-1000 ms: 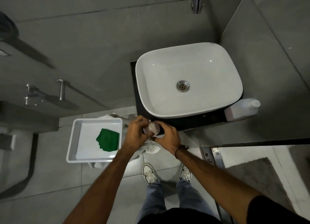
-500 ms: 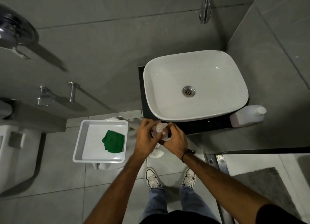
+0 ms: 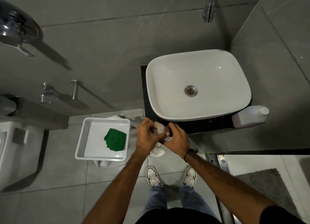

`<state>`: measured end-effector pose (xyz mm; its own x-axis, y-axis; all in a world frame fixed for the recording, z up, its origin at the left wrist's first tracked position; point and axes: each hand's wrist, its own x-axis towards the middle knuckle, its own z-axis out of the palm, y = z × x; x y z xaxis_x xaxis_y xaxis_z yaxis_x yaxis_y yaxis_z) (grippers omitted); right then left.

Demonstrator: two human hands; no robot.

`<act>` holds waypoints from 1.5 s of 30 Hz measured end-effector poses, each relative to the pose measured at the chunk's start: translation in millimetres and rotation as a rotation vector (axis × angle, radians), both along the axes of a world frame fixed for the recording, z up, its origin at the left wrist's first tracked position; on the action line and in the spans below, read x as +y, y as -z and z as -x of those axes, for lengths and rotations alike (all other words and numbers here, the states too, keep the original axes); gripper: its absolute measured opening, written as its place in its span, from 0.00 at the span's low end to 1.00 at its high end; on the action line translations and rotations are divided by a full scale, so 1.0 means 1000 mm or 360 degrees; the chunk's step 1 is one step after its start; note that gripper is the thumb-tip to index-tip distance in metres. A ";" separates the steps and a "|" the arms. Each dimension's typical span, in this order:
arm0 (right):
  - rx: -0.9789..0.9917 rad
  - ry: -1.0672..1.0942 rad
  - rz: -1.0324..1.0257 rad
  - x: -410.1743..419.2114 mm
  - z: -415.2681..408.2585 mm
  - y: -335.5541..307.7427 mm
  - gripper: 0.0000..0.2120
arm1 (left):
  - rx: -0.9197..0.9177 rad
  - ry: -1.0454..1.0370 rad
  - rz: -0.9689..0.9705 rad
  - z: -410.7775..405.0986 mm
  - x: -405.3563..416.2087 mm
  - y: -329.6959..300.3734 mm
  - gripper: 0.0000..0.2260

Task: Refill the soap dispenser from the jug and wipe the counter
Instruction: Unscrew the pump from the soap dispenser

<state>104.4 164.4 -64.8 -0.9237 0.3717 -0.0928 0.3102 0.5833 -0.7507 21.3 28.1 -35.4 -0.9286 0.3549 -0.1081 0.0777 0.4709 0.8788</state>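
At the bottom of the view stand two white sneakers (image 3: 154,177) on the grey floor tiles, with jeans above them. Both bare forearms reach forward from there and meet at the front edge of the counter (image 3: 208,124). The left hand (image 3: 147,136) and the right hand (image 3: 177,140) close around a small clear soap dispenser (image 3: 160,129) from either side; each grip is clenched on it, fingers curled over its top and body, so most of the bottle is hidden. A dark band sits on the right wrist. Just below the hands, something white and crumpled (image 3: 156,151) shows; I cannot tell what it is.

To the left of the hands, a white tray (image 3: 80,140) sits lower than the counter, and a folded green cloth (image 3: 115,140) lies inside it, towards its right side.

Beyond the hands, a white basin (image 3: 167,93) rests on the dark counter, with a metal drain (image 3: 190,90) at its middle. At the basin's right front corner, a pale jug (image 3: 248,117) with a white cap lies on its side on the counter, well apart from the dispenser.

Farther back, a chrome tap (image 3: 209,7) hangs from the grey tiled wall above the basin. At far left is part of a white toilet (image 3: 16,148).
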 end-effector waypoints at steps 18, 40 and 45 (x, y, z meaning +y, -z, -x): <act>0.0026 0.0012 0.0024 -0.008 0.006 0.004 0.20 | 0.0089 -0.0224 0.0077 -0.008 0.008 0.008 0.23; 0.0022 0.0051 -0.0002 -0.005 0.007 0.001 0.24 | 0.0108 0.0041 -0.0011 -0.009 -0.011 -0.005 0.22; -0.0050 0.0047 -0.0018 -0.008 0.003 0.007 0.25 | 0.0205 -0.0275 -0.0096 -0.008 -0.003 -0.019 0.18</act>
